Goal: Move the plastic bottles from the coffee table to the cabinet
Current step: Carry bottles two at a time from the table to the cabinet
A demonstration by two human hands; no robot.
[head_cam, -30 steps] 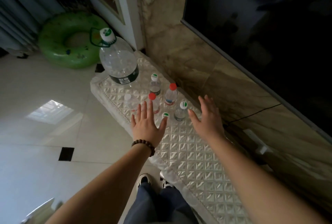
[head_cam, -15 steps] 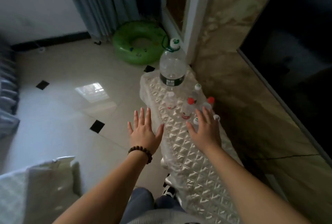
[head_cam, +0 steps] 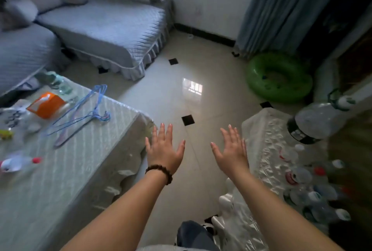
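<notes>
Plastic bottle, red cap, lies on the coffee-table surface, well left of the left hand fingers. Both hands empty, fingers spread; right hand likewise. Suggest: reach left, grip mid-body, avoid the hangers. Cabinet bottles sit right.

Small clear bottles, red & white caps, clustered on cabinet at right. One red-capped bottle lies sideways on coffee-table surface, left.
</notes>
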